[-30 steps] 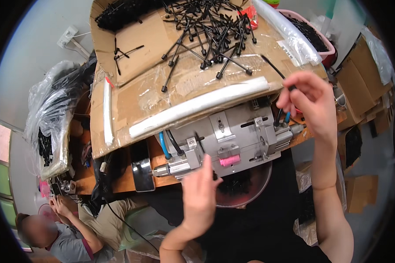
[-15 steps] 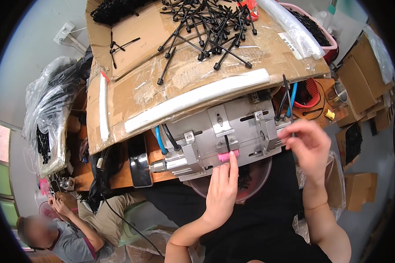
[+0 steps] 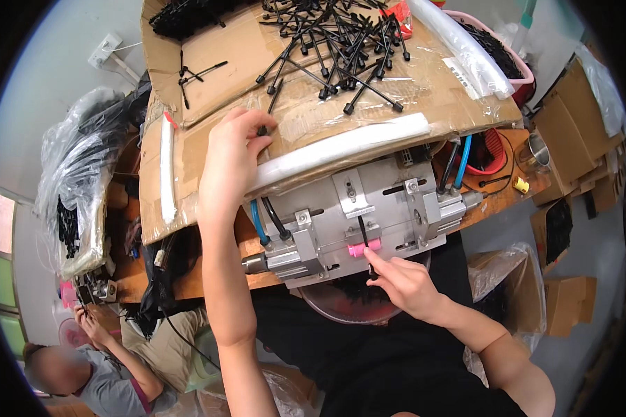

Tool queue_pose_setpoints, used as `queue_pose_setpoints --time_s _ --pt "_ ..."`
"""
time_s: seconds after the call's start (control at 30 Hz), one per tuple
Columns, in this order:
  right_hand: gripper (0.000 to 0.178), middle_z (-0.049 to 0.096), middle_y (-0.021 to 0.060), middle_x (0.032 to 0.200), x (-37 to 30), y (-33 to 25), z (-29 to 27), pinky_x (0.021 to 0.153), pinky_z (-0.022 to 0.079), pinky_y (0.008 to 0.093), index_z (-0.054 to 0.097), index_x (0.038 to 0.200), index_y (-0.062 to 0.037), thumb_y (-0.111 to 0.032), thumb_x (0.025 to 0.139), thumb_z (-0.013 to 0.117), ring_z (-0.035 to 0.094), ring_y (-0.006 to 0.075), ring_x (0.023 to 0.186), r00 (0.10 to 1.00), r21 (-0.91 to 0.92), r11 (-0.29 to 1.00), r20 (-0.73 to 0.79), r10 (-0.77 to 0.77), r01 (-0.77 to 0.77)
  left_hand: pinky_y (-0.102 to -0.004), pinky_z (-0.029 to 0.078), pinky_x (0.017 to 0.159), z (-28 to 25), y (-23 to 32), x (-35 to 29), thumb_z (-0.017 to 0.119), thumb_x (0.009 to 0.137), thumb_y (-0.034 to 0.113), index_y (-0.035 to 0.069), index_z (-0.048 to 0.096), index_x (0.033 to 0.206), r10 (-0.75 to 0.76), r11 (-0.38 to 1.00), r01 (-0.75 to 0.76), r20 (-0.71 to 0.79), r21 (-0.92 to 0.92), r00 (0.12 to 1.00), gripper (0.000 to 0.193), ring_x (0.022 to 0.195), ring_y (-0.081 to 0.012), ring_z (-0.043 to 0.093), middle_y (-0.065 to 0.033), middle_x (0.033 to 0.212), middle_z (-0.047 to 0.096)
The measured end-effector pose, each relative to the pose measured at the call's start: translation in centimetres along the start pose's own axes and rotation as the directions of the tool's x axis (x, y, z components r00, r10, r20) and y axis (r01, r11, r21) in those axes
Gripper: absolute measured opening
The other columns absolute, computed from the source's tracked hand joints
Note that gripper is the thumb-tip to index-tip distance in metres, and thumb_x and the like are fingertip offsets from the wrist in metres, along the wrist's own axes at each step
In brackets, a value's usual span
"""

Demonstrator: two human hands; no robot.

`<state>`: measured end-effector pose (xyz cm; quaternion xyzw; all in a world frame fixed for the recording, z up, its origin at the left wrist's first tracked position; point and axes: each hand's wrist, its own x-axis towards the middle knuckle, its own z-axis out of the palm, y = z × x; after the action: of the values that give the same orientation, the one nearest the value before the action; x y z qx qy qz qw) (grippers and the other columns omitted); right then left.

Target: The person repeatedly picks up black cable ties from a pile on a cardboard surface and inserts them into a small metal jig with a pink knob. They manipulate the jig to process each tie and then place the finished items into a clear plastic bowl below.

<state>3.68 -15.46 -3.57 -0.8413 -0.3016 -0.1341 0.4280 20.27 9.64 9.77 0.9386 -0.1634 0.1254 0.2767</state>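
My left hand (image 3: 233, 149) reaches over the cardboard, its thumb and fingers closed on the knobbed end of a black rod (image 3: 262, 130). Below it, a metal fixture (image 3: 389, 201) with a cylinder at each side stands at the table's front. Another black rod (image 3: 363, 229) lies across the fixture's middle, over a pink block (image 3: 364, 248). My right hand (image 3: 412, 286) is at the near end of that rod, thumb and fingers closed round it just in front of the pink block. Several loose knobbed black rods (image 3: 355, 55) are heaped on the cardboard beyond.
A white padded strip (image 3: 348, 149) edges the cardboard (image 3: 313, 125) above the fixture. Under the fixture sits a round bowl (image 3: 348, 313) with black pieces. Blue and black hoses (image 3: 464, 160) rise at its sides. At lower left, another person (image 3: 111, 368) works.
My left hand has gone from the pink block up to the cardboard and taken hold of a rod. My right hand has come down from the fixture's right side to the rod in its middle.
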Motion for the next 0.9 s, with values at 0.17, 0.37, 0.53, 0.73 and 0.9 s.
queue_pose_setpoints --time_s 0.17,0.37,0.53,0.73,0.9 --pt "0.062 0.054 0.0066 0.069 1.4 -1.3 -2.6 0.057 0.047 0.0349 0.055 0.134 0.0 -0.011 0.077 0.078 0.054 0.0217 0.062 0.991 -0.106 0.994 0.131 0.017 -0.003 -0.0382 0.047 0.077 -0.1 1.5 -3.2 0.065 0.077 -0.01 0.003 0.065 0.107 0.068 0.998 -0.066 -0.128 0.018 0.989 0.033 0.082 -0.032 0.058 -0.016 0.094 0.059" --pt "0.035 0.066 0.0136 0.088 13.3 0.4 -9.1 0.062 0.049 0.0389 0.062 0.111 -0.0033 -0.016 0.081 0.074 0.062 0.0292 0.075 0.934 -0.458 0.888 -0.33 -0.134 -0.034 -0.0372 0.047 0.078 4.6 9.1 -15.6 0.07 0.07 -0.011 -0.005 0.046 0.141 0.04 0.993 -0.028 -0.108 0.115 0.993 0.075 0.086 -0.0271 0.054 -0.0116 0.091 0.055" --pt "0.029 0.062 0.0127 0.078 22.5 4.4 -12.5 0.061 0.047 0.0357 0.059 0.116 -0.0048 -0.009 0.088 0.063 0.061 0.0237 0.073 0.952 -0.47 0.882 0.26 0.159 -0.018 -0.0382 0.045 0.081 11.0 11.2 -18.9 0.068 0.078 -0.005 -0.008 0.041 0.141 0.021 0.996 -0.029 0.093 0.088 0.995 0.069 0.09 -0.0286 0.051 -0.0127 0.099 0.054" --pt "0.028 0.052 -0.0007 0.073 18.1 2.2 -14.5 0.057 0.038 0.0231 0.061 0.119 -0.0032 -0.009 0.091 0.062 0.045 0.0055 0.062 0.983 0.282 0.943 0.001 0.186 -0.179 -0.038 0.045 0.081 11.5 10.8 -18.0 0.067 0.08 -0.003 -0.008 0.041 0.141 0.044 0.992 -0.052 0.068 0.117 0.997 0.066 0.091 -0.0288 0.051 -0.0135 0.101 0.054" --pt "0.024 0.062 0.0022 0.086 9.3 -0.7 -12.4 0.066 0.046 0.0216 0.066 0.104 0.0012 -0.001 0.081 0.073 0.055 0.0075 0.073 0.951 0.709 0.696 -0.127 0.283 -0.112 -0.0397 0.045 0.084 8.8 10.7 -15.6 0.067 0.081 -0.002 -0.006 0.043 0.14 0.081 0.995 -0.087 0.117 0.046 0.99 0.064 0.092 -0.0315 0.052 -0.0143 0.101 0.054"
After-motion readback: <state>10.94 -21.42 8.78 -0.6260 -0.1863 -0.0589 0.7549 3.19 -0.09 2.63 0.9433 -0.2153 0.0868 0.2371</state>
